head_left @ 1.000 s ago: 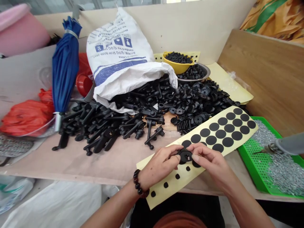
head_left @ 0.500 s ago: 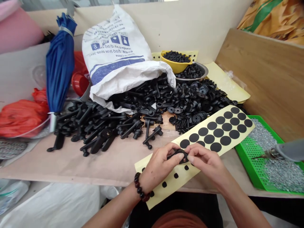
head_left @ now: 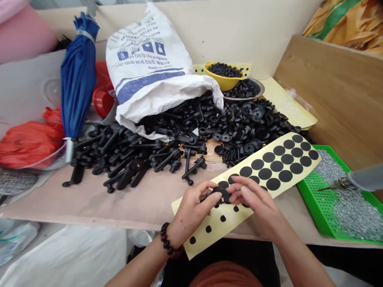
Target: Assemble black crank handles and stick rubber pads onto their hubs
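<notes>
My left hand (head_left: 191, 209) is closed around a black plastic part (head_left: 222, 196) with a rounded end, its thumb resting on top; much of the part is hidden by the fingers. Close against the right side of this part, my right hand (head_left: 254, 197) has its fingers loosely bent and apart, and I cannot tell whether the fingertips touch it. Both hands are over a pale yellow sheet (head_left: 206, 245) with rows of large black round pads (head_left: 273, 183) and small black pads along its near edge.
A white woven sack (head_left: 149, 56) spills black crank-like handles (head_left: 131, 167) onto the table. Black discs (head_left: 248, 127) are heaped beside a yellow bowl (head_left: 223, 81) and a metal bowl (head_left: 260, 89). At right, a power driver (head_left: 365, 183) overhangs a green tray (head_left: 318, 195) of small metal pieces. A blue umbrella (head_left: 78, 79) stands left.
My left hand has shifted slightly left with the black part. The right hand's fingers have loosened from their pinch at the part's edge and spread. The camera view has moved a little.
</notes>
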A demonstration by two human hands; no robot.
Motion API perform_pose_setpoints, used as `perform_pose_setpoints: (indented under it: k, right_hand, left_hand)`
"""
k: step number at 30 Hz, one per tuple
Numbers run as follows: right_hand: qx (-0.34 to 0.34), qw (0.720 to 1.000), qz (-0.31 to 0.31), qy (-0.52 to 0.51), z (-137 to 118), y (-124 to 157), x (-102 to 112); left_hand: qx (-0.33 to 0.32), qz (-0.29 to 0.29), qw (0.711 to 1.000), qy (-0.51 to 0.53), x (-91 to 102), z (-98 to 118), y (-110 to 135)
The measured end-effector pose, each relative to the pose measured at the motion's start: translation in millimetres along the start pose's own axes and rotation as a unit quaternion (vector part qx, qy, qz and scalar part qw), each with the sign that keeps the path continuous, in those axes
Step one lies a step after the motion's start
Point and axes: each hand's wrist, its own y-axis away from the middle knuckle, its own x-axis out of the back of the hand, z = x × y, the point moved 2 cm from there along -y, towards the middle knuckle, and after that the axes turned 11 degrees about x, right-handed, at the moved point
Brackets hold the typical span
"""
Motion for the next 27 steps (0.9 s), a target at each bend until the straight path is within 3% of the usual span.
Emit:
perform_pose_setpoints:
  k: [3, 6, 10, 18, 21, 24, 27]
  right_hand:
    - [0.061, 0.982, -0.068, 0.164, -3.3, -1.3, -13.9]
    - [0.13, 0.959, -0.08, 0.239, -7.0, -0.2, -25.8]
    - [0.154, 0.961, -0.084, 0.215, -7.4, 7.6, -36.4]
    - [0.162, 0.938, -0.219, 0.215, -6.0, 30.5, -70.4]
    - [0.172, 0.935, -0.243, 0.193, -9.3, 32.8, -83.4]
    - [0.171, 0.934, -0.239, 0.205, -10.6, 31.2, -80.3]
    - [0.168, 0.925, -0.217, 0.263, -7.9, 22.9, -54.4]
  left_hand:
    - [0.003, -0.008, 1.0, 0.008, -0.8, -1.4, 3.2]
    - [-0.01, -0.03, 0.999, 0.008, -1.7, 1.4, 8.8]
    - [0.004, -0.031, 1.0, 0.001, 3.1, 2.8, 19.8]
    - [0.068, -0.018, 0.995, -0.077, 42.0, -25.5, 66.2]
    - [0.082, 0.016, 0.995, -0.062, 41.8, -28.6, 77.1]
    - [0.077, 0.024, 0.996, -0.037, 33.9, -26.2, 76.1]
    - [0.098, 0.042, 0.989, -0.105, 44.7, -25.1, 80.9]
